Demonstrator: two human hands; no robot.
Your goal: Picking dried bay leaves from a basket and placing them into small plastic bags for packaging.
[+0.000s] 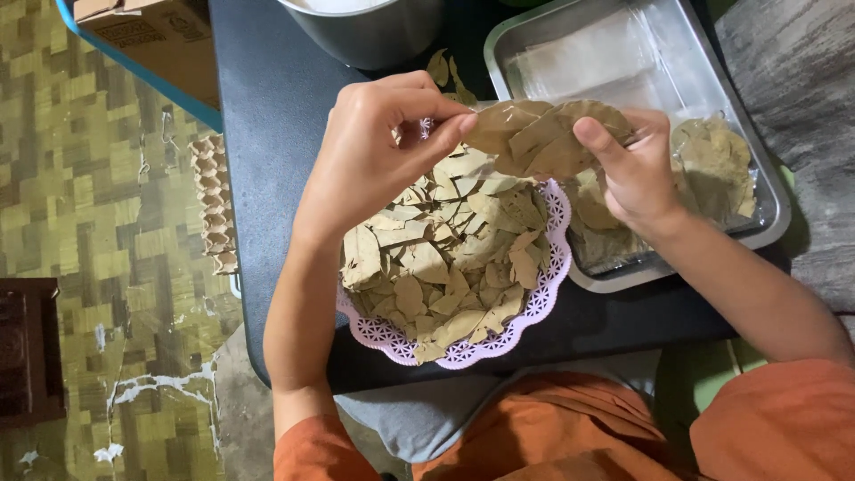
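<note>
Over a pink lace-edged basket [545,294] heaped with dried brown leaves [450,254], both my hands hold a small stack of the same leaves [539,134]. My left hand [374,156] pinches the stack's left end with thumb and forefinger. My right hand [637,174] grips its right end, thumb on top. The basket rests on a dark table [276,160].
A steel tray [766,178] at the right holds clear plastic bags and more dried leaves [717,165]. A metal bowl [370,31] stands at the top. On the floor at left lie a cardboard box [151,36] and an egg carton strip [214,205].
</note>
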